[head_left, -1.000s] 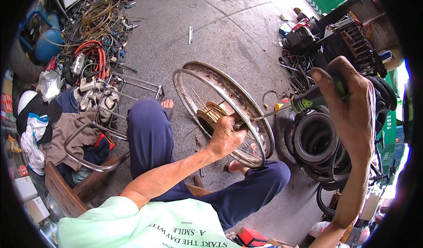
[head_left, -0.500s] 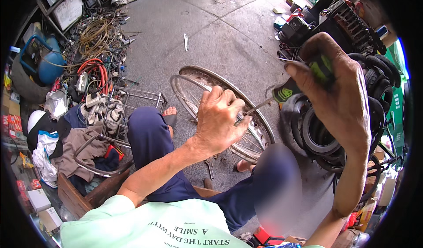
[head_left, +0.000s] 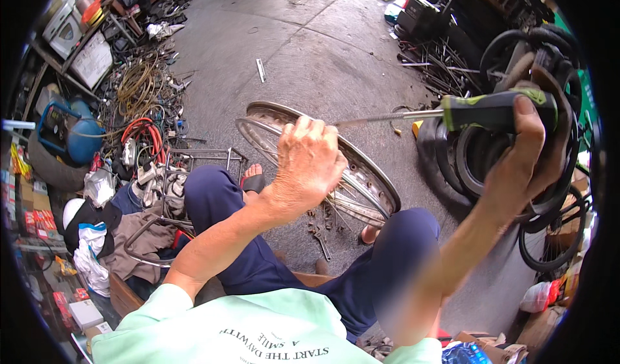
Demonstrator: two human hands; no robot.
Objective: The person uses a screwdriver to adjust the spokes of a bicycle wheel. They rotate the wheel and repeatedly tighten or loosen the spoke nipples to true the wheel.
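My right hand (head_left: pixel 523 147) is closed round the black and green handle of a screwdriver (head_left: pixel 475 112). Its metal shaft points left, and the tip end is blurred beside my left hand (head_left: pixel 309 164). The left fingers are curled closed over a spoked metal wheel (head_left: pixel 378 176) standing tilted between my knees. What those fingers grip is hidden beneath them. Spokes show below the hand, inside the rim.
A wrench (head_left: pixel 321 244) lies on the floor below the wheel. Black tyres (head_left: pixel 462 160) are piled at the right. At the left are a metal frame (head_left: pixel 206 154), a blue tank (head_left: pixel 84 135) and tangled cables (head_left: pixel 139 80). A flat metal strip (head_left: pixel 260 70) lies ahead.
My right hand has drawn right and lower with the screwdriver, whose shaft now lies nearly level. The left hand has shifted slightly left, still closed. The whole view has turned a little.
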